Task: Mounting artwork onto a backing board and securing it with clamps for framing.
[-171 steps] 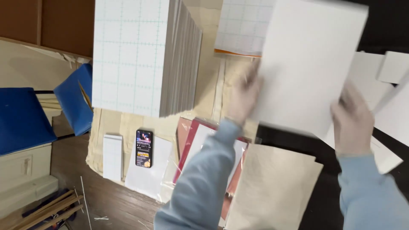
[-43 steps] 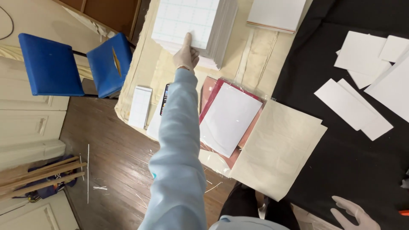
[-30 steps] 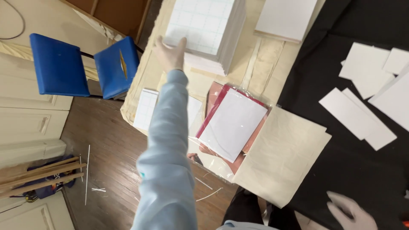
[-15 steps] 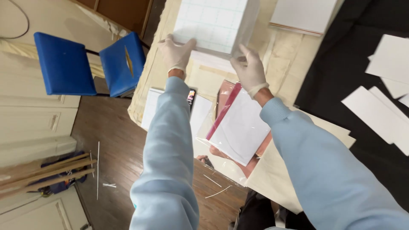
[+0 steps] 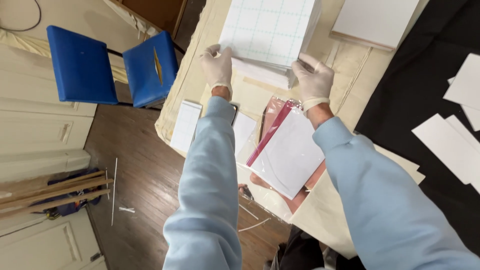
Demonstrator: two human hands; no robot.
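Observation:
A thick stack of white boards with a pale green grid [image 5: 270, 30] lies on a cloth-covered table [image 5: 345, 70]. My left hand [image 5: 218, 67], in a white glove, grips the stack's near left corner. My right hand [image 5: 314, 79], also gloved, grips the near right corner. The top sheets look slightly lifted off the lower ones at the near edge. Both arms wear light blue sleeves.
Below my hands lie a clear bag with white sheets and a red edge [image 5: 287, 152], a small white pad [image 5: 186, 125] and a tan sheet. A second white stack [image 5: 375, 20] sits at the back. White strips [image 5: 450, 150] lie on black cloth. A blue folding chair [image 5: 110, 67] stands left.
My right hand came up from the lower right and joined my left hand at the near edge of the gridded stack. The camera view has shifted slightly.

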